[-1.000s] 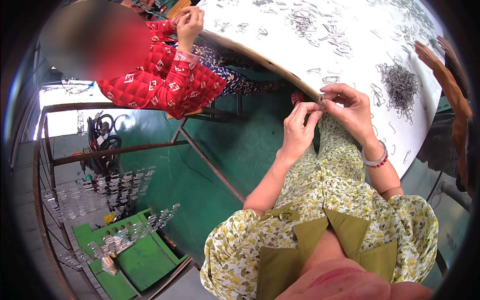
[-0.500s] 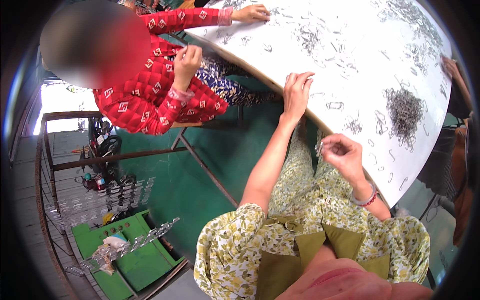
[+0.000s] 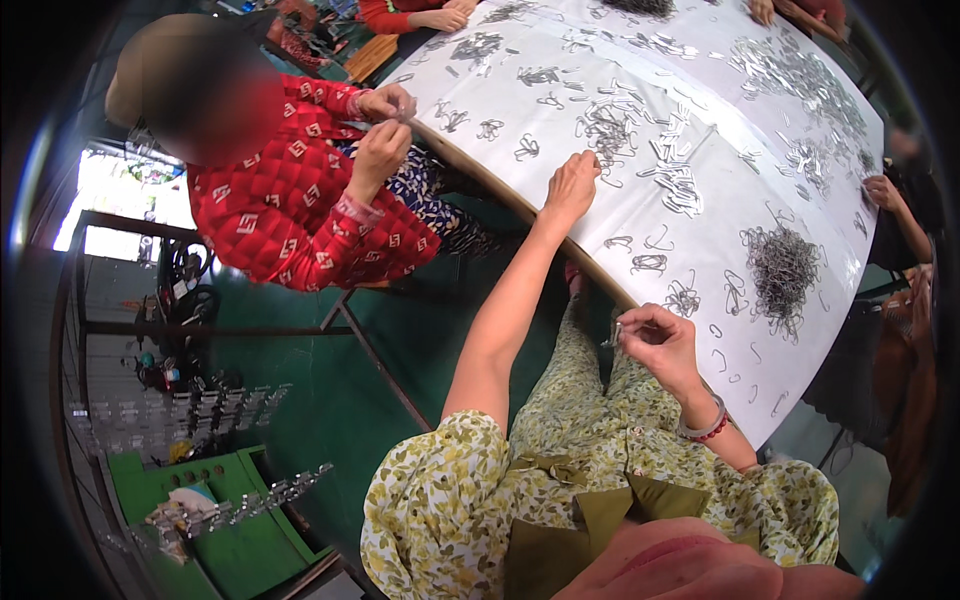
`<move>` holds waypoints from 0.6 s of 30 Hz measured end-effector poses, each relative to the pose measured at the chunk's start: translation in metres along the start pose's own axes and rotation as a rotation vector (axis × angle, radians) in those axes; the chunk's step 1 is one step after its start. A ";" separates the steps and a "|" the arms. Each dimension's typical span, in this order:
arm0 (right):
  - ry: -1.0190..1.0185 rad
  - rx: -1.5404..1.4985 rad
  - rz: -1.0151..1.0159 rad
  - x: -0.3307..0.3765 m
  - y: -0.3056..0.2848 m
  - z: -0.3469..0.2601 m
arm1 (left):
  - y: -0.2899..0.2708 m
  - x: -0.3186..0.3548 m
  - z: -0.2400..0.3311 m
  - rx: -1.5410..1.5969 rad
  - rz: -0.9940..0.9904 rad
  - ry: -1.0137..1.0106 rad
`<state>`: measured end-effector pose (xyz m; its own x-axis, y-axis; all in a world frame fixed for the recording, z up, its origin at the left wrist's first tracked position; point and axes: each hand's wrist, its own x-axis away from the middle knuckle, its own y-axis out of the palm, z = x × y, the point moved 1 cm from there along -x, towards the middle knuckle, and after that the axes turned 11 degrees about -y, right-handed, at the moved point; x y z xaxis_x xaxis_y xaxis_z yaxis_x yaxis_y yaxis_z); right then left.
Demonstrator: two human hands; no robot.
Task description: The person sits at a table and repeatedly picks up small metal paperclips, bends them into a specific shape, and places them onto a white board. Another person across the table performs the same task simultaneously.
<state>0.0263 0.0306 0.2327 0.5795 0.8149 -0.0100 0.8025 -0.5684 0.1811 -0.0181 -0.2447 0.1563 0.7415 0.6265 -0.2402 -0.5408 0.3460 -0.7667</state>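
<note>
My left hand (image 3: pixel 572 188) reaches over the white table (image 3: pixel 640 225), palm down, fingers bent together at the near edge of a loose pile of bent metal wire pieces (image 3: pixel 608 130). Whatever its fingertips pinch is hidden. Just off the table's near edge, my right hand (image 3: pixel 662 345) is closed, thumb against fingers, on a small shiny metal piece (image 3: pixel 613 335) too small to make out fully. Bright flat metal clips (image 3: pixel 675 185) lie heaped right of my left hand. Small groups of wire pieces (image 3: pixel 683 298) lie near my right hand.
A dense dark heap of wire hooks (image 3: pixel 783 275) sits at the table's right. A co-worker in a red patterned top (image 3: pixel 290 190) holds both hands by the left edge. Others' hands (image 3: pixel 884 193) rest at the far edges. Metal frames (image 3: pixel 230 328) and a green cart (image 3: pixel 235 520) stand left.
My left hand has moved out over the table to the wire pile. My right hand keeps its pinch beside the edge. The co-worker's hands have come together, and the view has shifted.
</note>
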 end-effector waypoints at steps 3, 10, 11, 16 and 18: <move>-0.036 -0.021 0.011 -0.001 0.005 -0.003 | -0.021 0.024 0.003 0.337 -0.076 -0.203; -0.086 0.016 0.057 0.005 0.013 -0.008 | -0.118 0.144 0.079 0.768 -0.138 -0.305; -0.111 0.015 0.063 0.008 0.013 -0.007 | -0.127 0.163 0.086 0.724 -0.124 -0.291; -0.189 0.119 0.035 0.021 0.021 -0.005 | -0.133 0.223 0.096 0.667 -0.107 -0.061; -0.208 0.169 0.023 0.025 0.029 -0.018 | -0.132 0.227 0.099 0.606 -0.045 -0.047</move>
<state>0.0617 0.0365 0.2556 0.6002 0.7709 -0.2130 0.7912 -0.6114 0.0166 0.1828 -0.0789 0.2621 0.7577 0.6279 -0.1781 -0.6497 0.6997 -0.2971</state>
